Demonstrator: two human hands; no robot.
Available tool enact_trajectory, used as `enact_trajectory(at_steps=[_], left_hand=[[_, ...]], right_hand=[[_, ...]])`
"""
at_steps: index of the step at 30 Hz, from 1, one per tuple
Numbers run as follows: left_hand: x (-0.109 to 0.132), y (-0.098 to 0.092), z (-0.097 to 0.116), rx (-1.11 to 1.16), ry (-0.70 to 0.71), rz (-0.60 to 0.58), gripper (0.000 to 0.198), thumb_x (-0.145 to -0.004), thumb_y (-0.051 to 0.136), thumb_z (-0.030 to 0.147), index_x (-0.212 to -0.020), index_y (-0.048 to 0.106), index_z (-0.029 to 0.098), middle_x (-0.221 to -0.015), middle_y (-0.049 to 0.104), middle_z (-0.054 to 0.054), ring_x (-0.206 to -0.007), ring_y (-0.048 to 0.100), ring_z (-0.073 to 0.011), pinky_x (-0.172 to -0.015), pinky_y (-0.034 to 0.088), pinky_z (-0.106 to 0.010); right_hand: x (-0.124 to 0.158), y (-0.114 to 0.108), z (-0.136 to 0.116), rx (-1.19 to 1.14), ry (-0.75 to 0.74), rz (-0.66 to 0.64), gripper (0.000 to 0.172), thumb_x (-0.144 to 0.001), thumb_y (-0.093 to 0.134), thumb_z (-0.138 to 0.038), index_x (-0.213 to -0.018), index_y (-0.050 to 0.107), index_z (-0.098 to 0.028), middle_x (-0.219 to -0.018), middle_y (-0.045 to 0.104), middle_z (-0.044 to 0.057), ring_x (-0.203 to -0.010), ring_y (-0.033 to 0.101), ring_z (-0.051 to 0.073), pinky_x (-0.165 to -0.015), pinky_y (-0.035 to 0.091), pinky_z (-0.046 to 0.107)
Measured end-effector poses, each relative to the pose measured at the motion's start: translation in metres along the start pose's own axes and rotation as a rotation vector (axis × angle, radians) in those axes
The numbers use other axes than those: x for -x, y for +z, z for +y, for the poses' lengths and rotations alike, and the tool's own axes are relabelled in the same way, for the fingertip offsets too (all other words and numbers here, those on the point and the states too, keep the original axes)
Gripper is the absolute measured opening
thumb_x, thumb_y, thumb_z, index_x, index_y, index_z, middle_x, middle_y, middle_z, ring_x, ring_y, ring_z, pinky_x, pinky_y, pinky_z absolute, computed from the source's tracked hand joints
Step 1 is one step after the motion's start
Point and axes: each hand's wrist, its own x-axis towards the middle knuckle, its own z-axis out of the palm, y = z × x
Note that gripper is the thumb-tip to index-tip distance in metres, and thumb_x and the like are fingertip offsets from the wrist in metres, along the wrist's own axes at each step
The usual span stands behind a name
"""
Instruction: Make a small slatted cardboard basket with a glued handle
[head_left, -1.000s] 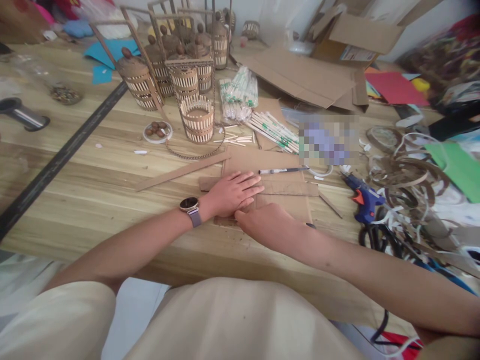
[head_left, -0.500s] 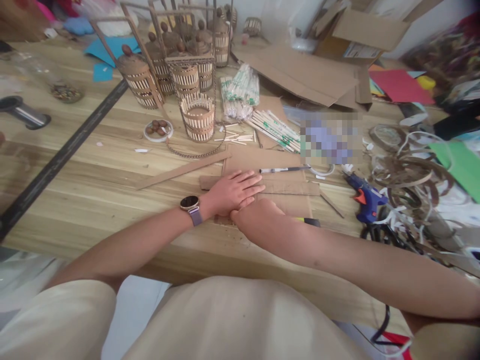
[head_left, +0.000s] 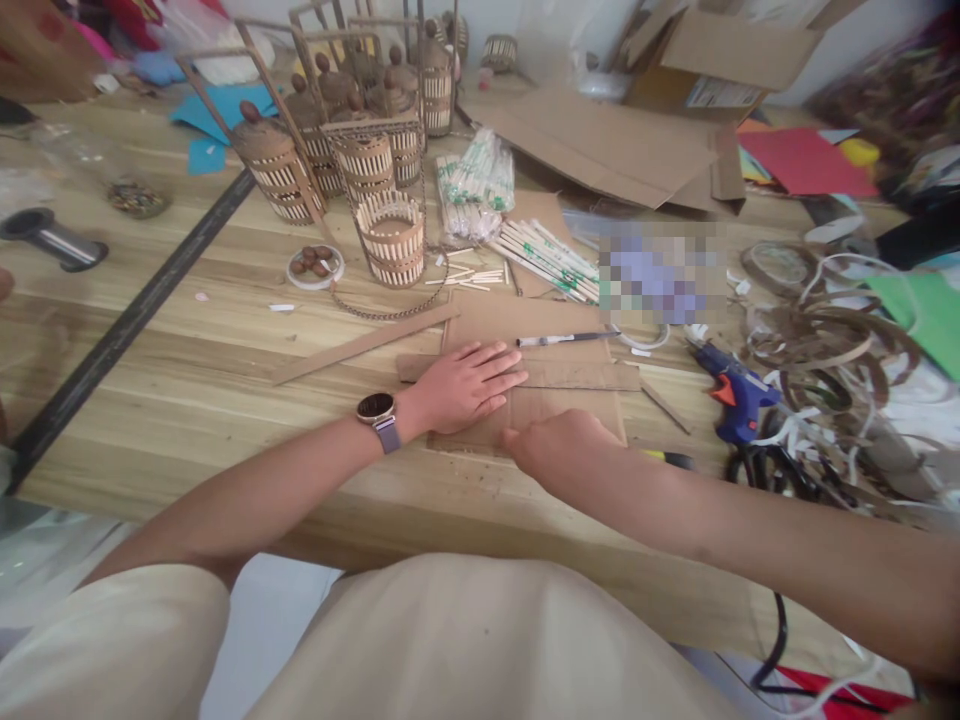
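Observation:
My left hand (head_left: 469, 387), with a watch on the wrist, lies flat with fingers spread on a cardboard strip (head_left: 577, 376) and the cardboard sheet (head_left: 540, 412) under it. To its right, my right hand (head_left: 562, 445) is closed near the sheet's front edge. A yellow-and-black tool (head_left: 675, 460) sticks out behind that hand; its front part is hidden by the fingers. Above the strip a pen (head_left: 566, 340) rests on the sheet. Another narrow cardboard strip (head_left: 364, 345) slants off to the left.
Small stick cages (head_left: 390, 240) stand at the back left beside a dish of brown balls (head_left: 315, 265). Wooden sticks (head_left: 547, 262) lie behind the sheet. A blue glue gun (head_left: 742, 400), cables and rings (head_left: 817, 350) crowd the right. A black strip (head_left: 135, 320) crosses the left.
My right hand has moved right, away from my left hand, and the yellow-and-black tool has moved with it. My left hand stays flat on the strip.

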Motion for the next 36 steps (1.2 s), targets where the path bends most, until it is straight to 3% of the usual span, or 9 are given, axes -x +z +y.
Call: enact_trajectory(at_steps=[4,7,12,16,20,23,27,36], left_hand=[[0.0,0.001,0.002,0.005,-0.021,0.008,0.045,-0.105,0.033,0.034,-0.147,0.044,0.021,-0.157,0.038,-0.004,-0.146,0.032,-0.0248,-0.119,0.024,-0.043],[0.0,0.002,0.005,0.007,-0.044,0.026,0.045,-0.105,0.033,0.034,-0.146,0.045,0.021,-0.156,0.04,-0.005,-0.146,0.033,-0.0254,-0.119,0.025,-0.044],[-0.001,0.003,0.01,0.016,-0.059,0.037,0.044,-0.105,0.033,0.033,-0.145,0.046,0.021,-0.155,0.042,-0.005,-0.145,0.033,-0.026,-0.118,0.028,-0.045],[-0.003,0.002,0.008,-0.012,-0.063,0.048,0.044,-0.104,0.035,0.033,-0.145,0.047,0.021,-0.154,0.044,-0.005,-0.144,0.035,-0.0265,-0.117,0.029,-0.044],[-0.006,-0.001,-0.003,-0.024,0.049,0.019,0.044,-0.104,0.037,0.033,-0.144,0.049,0.019,-0.152,0.046,-0.006,-0.141,0.04,-0.0258,-0.115,0.034,-0.041],[-0.007,-0.002,-0.01,-0.03,0.096,0.021,0.044,-0.104,0.039,0.034,-0.144,0.049,0.02,-0.152,0.046,-0.006,-0.14,0.041,-0.0254,-0.114,0.035,-0.041],[-0.007,0.001,-0.011,-0.055,0.091,0.035,0.044,-0.104,0.04,0.034,-0.145,0.049,0.021,-0.153,0.046,-0.005,-0.14,0.041,-0.0262,-0.115,0.034,-0.041],[-0.008,0.005,-0.01,-0.045,0.072,0.031,0.043,-0.104,0.038,0.034,-0.144,0.049,0.022,-0.153,0.045,-0.005,-0.142,0.039,-0.0261,-0.117,0.031,-0.041]], right_hand=[[0.023,0.023,0.029,0.054,0.08,0.003,0.039,-0.082,0.049,0.004,-0.113,0.066,-0.014,-0.082,0.076,0.013,-0.078,0.075,0.032,-0.053,0.048,0.032],[0.037,0.04,0.06,-0.091,0.011,0.045,0.028,-0.097,0.043,-0.016,-0.114,0.065,-0.018,-0.085,0.076,0.01,-0.079,0.074,0.028,-0.059,0.047,0.033],[0.043,0.049,0.086,-0.263,0.004,0.063,0.038,-0.102,0.035,-0.035,-0.107,0.069,-0.02,-0.099,0.076,0.011,-0.087,0.071,0.025,-0.067,0.045,0.031],[0.031,0.031,0.057,-0.223,0.045,0.11,0.035,-0.102,0.036,-0.033,-0.109,0.066,-0.017,-0.091,0.076,0.011,-0.082,0.071,0.025,-0.063,0.043,0.03],[0.008,0.008,0.011,-0.081,-0.047,0.186,0.028,-0.101,0.039,-0.026,-0.105,0.065,-0.016,-0.082,0.076,0.008,-0.073,0.072,0.023,-0.057,0.045,0.028],[-0.008,-0.002,-0.011,0.042,-0.105,0.246,0.026,-0.095,0.042,-0.01,-0.106,0.066,-0.013,-0.08,0.075,0.012,-0.072,0.072,0.025,-0.056,0.048,0.029],[-0.025,-0.004,-0.021,0.11,-0.119,0.276,0.032,-0.087,0.045,0.0,-0.11,0.065,-0.009,-0.101,0.073,0.023,-0.084,0.073,0.029,-0.061,0.054,0.032],[-0.03,-0.008,-0.026,0.145,-0.111,0.212,0.031,-0.089,0.046,-0.003,-0.114,0.064,-0.008,-0.112,0.07,0.026,-0.093,0.073,0.03,-0.063,0.055,0.033]])
